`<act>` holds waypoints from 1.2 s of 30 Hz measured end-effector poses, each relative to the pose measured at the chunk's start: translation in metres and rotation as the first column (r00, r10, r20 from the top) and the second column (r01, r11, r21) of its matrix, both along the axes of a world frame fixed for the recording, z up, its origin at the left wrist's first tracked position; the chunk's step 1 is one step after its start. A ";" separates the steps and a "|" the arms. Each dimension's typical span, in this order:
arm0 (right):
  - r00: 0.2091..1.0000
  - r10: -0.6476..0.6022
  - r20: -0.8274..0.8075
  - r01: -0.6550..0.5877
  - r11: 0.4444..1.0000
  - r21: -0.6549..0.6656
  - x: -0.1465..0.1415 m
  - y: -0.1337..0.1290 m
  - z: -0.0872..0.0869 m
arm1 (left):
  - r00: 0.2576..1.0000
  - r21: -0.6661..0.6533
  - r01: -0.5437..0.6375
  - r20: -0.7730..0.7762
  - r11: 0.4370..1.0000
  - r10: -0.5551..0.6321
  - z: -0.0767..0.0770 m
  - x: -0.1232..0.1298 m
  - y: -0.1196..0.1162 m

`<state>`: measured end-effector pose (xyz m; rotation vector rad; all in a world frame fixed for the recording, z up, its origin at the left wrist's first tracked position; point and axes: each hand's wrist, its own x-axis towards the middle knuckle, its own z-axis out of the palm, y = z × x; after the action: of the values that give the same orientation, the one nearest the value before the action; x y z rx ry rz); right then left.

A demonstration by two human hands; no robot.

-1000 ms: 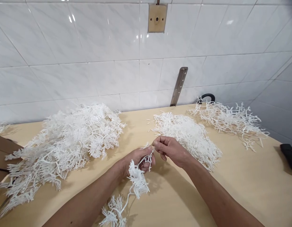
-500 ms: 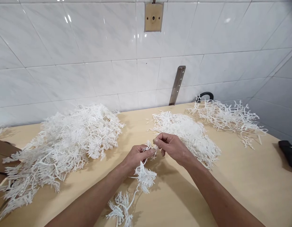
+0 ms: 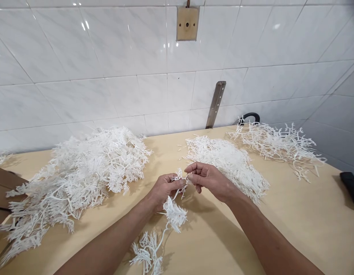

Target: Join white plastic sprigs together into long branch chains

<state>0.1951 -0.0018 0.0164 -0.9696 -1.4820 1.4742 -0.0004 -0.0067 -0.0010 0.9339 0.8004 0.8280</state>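
Note:
A white plastic branch (image 3: 175, 215) with feathery tufts runs from my fingers down toward the near side of the table. My left hand (image 3: 167, 188) is closed round its upper end, thumb on top. Close beside it, my right hand (image 3: 204, 178) pinches a small tip of the same branch between thumb and forefinger. Just past my right hand lies a heap of short white pieces (image 3: 222, 156). To the left is a large pile of tufted white branches (image 3: 99, 164). Thin bare white stems (image 3: 275, 141) make a loose tangle at the back right.
The pale wooden table (image 3: 305, 229) backs onto a white tiled wall (image 3: 122, 95). A metal strip (image 3: 216, 105) leans at the wall, near a black curved handle (image 3: 251, 115). Brown cardboard (image 3: 7, 183) stands at the left, and a black object (image 3: 350, 187) at the right edge.
My left hand has shifted slightly left with the branch, and the fingers of both hands have moved a little at its upper end. The piles look the same.

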 end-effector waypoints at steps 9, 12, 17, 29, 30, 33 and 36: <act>0.999 -0.044 -0.011 0.043 0.999 -0.017 0.001 0.002 -0.003 | 0.995 -0.032 0.089 0.047 0.996 -0.087 -0.007 -0.004 0.006; 1.000 -0.024 -0.016 0.024 0.999 -0.022 0.001 0.002 -0.004 | 0.992 -0.021 0.128 0.021 0.992 -0.128 -0.009 -0.006 0.009; 1.000 -0.012 -0.023 0.011 1.000 -0.023 0.001 0.004 -0.006 | 0.992 0.004 0.112 -0.052 0.994 -0.112 -0.001 -0.006 0.007; 0.999 0.003 0.041 -0.001 0.999 -0.051 -0.001 0.002 -0.006 | 0.990 0.080 0.004 -0.138 0.997 0.007 0.000 -0.004 0.002; 0.999 0.003 0.047 -0.001 0.999 -0.050 -0.001 0.002 -0.005 | 0.989 0.076 -0.005 -0.145 0.997 0.016 -0.001 -0.003 0.002; 0.998 -0.005 0.060 0.007 0.999 -0.038 -0.001 0.002 -0.006 | 0.988 0.069 -0.068 -0.131 0.995 0.077 -0.002 -0.001 0.001; 0.997 -0.013 0.079 0.015 1.000 -0.025 -0.002 0.002 -0.008 | 0.983 0.074 -0.111 -0.139 0.991 0.120 0.000 0.000 0.001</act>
<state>0.1929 0.0006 0.0084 -1.0628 -1.5130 1.4625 -0.0008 -0.0058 -0.0008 1.0217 0.9641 0.8997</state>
